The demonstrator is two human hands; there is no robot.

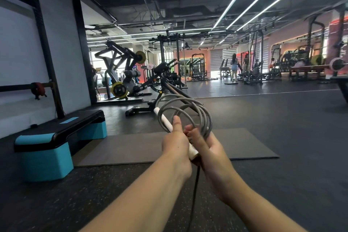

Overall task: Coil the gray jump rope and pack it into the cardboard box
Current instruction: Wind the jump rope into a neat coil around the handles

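The gray jump rope [199,108] is wound into several loops held up in front of me at centre frame. Its white handle [165,118] pokes out to the upper left of the coil, and another white handle end [193,151] shows between my palms. My left hand [176,143] grips the handle, thumb pointing up against the loops. Closed around the bottom of the coil from the right is my right hand [209,149]. A dark strand [194,190] hangs down between my forearms. No cardboard box is in view.
A teal and black aerobic step [56,143] stands at the left. A dark mat [131,147] lies on the rubber floor below my hands. Weight machines [122,73] stand behind, and people are far back at the right.
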